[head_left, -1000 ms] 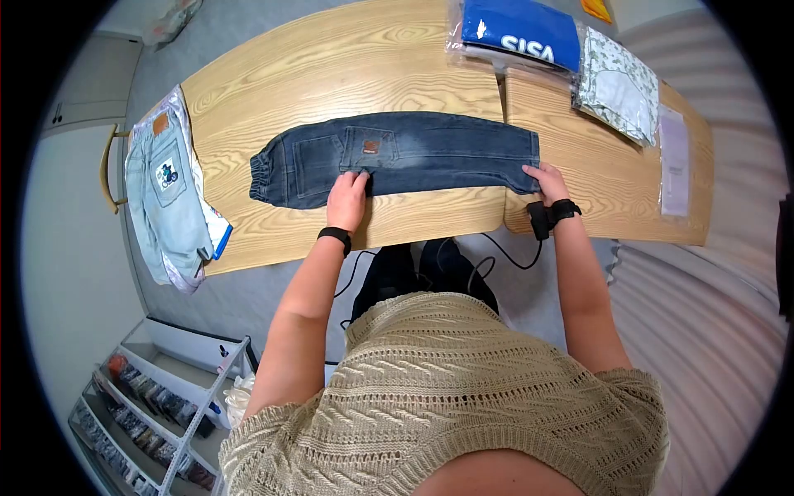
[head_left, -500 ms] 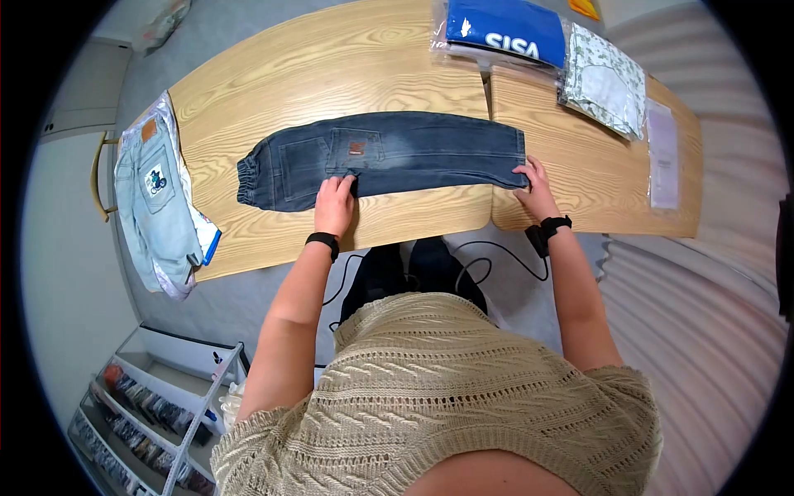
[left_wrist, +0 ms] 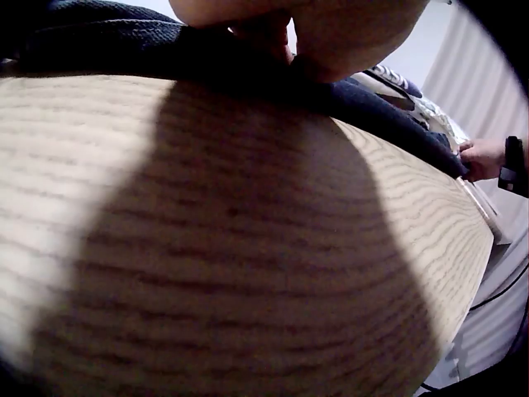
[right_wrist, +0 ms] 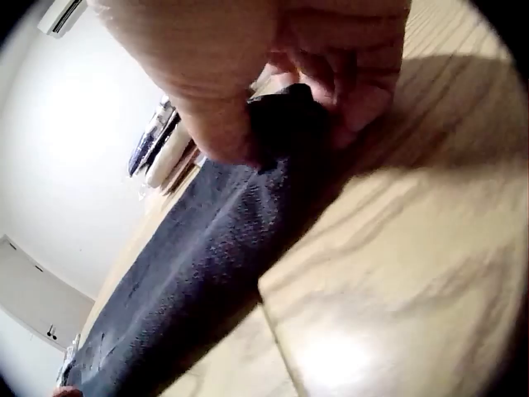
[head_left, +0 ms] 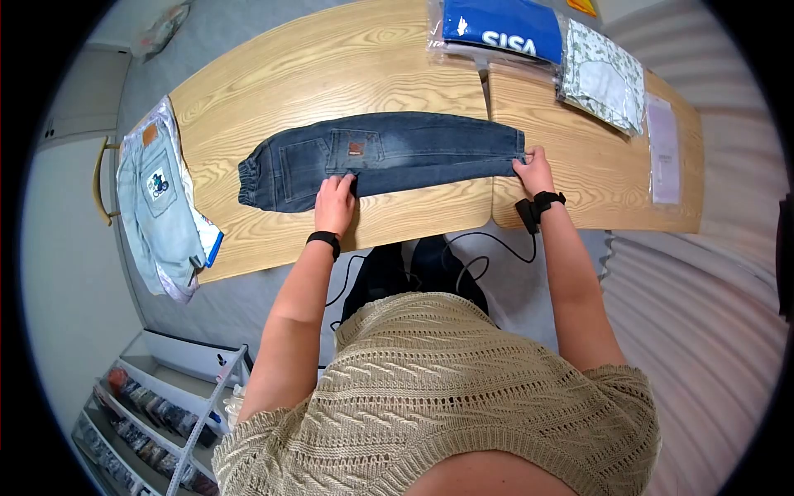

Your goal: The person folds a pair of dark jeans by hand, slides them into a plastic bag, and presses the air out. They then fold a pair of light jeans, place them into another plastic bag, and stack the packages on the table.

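Folded dark blue jeans lie lengthwise across the table, with the elastic waistband at the left and the leg hems at the right. A back pocket with a brown patch faces up. My left hand pinches the near edge of the jeans just below that pocket. At the right end, my right hand grips the near corner of the hem. In the right wrist view the thumb and curled fingers close round the bunched hem cloth.
Light blue jeans with a picture patch lie over the table's left end. Packaged blue and leaf-patterned clothes sit at the back right, beside a flat pale packet. A seam divides the tabletops. A cable hangs from my right wrist.
My right hand has shifted slightly away from my body, drawing the near hem corner inward so the leg's lower edge runs straighter. The left hand keeps its place on the jeans.
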Demonstrator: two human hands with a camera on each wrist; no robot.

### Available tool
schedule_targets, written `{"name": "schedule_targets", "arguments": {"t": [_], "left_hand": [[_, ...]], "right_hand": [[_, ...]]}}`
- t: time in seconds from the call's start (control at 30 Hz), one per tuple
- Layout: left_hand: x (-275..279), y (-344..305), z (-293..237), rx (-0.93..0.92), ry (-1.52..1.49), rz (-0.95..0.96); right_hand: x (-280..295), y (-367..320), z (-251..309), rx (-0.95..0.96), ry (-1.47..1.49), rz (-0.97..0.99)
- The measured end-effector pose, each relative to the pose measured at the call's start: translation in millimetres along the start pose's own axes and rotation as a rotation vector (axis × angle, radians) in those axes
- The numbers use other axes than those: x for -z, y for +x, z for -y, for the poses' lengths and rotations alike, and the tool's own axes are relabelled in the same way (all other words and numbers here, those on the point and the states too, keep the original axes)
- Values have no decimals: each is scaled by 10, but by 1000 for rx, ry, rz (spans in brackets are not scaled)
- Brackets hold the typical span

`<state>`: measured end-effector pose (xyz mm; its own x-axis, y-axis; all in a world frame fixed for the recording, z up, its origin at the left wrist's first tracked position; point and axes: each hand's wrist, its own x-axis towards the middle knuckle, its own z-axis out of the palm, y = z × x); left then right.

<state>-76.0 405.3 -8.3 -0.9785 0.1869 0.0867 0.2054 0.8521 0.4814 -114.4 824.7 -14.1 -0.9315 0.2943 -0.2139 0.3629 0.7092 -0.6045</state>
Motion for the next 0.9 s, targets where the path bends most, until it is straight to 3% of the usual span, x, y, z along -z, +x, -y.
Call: {"name": "schedule_targets", "arguments": {"t": [0.07, 0.13, 0.17, 0.27, 0.37, 0.43, 0.53, 0.57, 0.63, 0.7, 0.8, 0.87, 0.9], "left_hand": [[7, -2, 7, 2, 28, 16], [27, -6, -2, 12, -8, 20], [41, -14, -5, 16, -47, 31], [59, -23, 27, 21, -75, 44], [97, -3, 5, 39, -105, 53], [118, 5, 26, 24, -119, 74], [124, 9, 58, 37, -146, 93], [121, 6, 65, 43, -150, 87], [121, -2, 66, 29, -165, 64], [131, -2, 66, 35, -176, 63], [136, -2, 97, 22, -201, 69], [138, -1, 118, 20, -214, 63], [130, 0, 130, 13, -229, 63]], "right_hand": [[-11, 83, -63, 21, 2, -42], [74, 232, -142, -365, 530, 350], [106, 221, -116, -357, 526, 358], [237, 115, 65, -740, 894, 412], [472, 32, 403, -837, 899, 541], [523, -6, 618, -747, 944, 510], [604, -25, 974, -295, 552, 413], [577, -58, 1066, -290, 545, 417], [487, -333, 1652, 57, 120, -28], [239, -533, 2050, 188, 77, -129], [-215, -855, 2660, 255, -75, 25], [-754, -924, 2735, 455, -184, 53], [-996, -962, 2812, 451, -222, 125]]}}
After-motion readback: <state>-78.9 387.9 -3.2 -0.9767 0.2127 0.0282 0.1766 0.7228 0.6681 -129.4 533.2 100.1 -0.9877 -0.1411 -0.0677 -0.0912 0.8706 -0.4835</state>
